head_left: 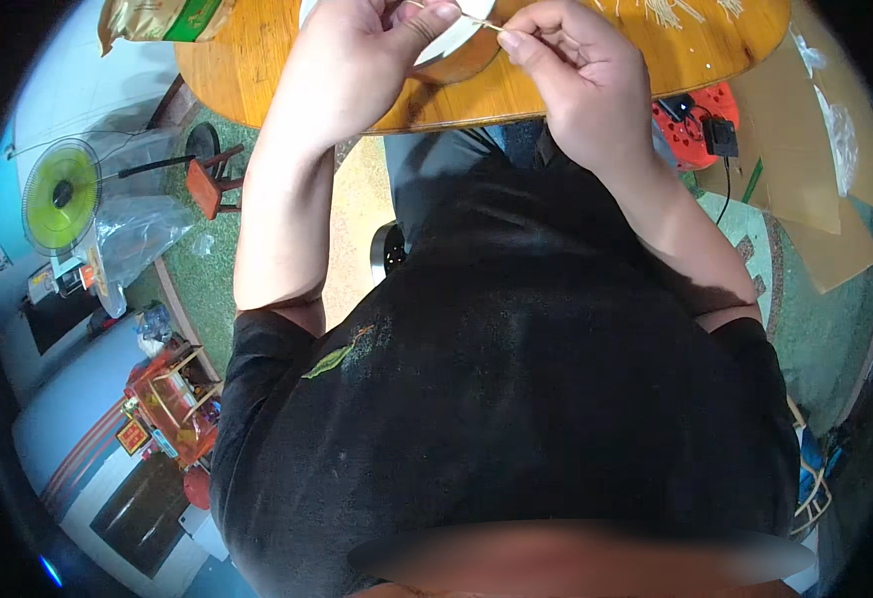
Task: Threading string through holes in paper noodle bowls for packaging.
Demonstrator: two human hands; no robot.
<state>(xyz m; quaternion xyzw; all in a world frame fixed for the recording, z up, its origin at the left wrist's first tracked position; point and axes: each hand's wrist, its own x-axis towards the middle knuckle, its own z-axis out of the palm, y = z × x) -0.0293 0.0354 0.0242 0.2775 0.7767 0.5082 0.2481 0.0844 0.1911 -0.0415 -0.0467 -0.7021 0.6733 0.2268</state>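
Over the near edge of a wooden table (pixel 227 75), both of my hands hold one thin pale strand (pixel 480 21), stretched between them. My left hand (pixel 357 65) is closed, with its thumb and fingers pinching one end. Closed too, my right hand (pixel 586 75) grips the other end between thumb and forefinger. Beneath the strand and partly behind my left hand is a white dish (pixel 453 42), cut off by the top edge. More pale strands (pixel 666 12) lie in loose bunches on the table, right of my right hand.
A gold and green bag (pixel 162 18) lies at the table's left end. Below the table's right side is a red stool (pixel 694 130) carrying a black power adapter (pixel 721 138). Flattened cardboard (pixel 805 169) covers floor at right. A green fan (pixel 61 196) and small reddish stool (pixel 207 187) are left.
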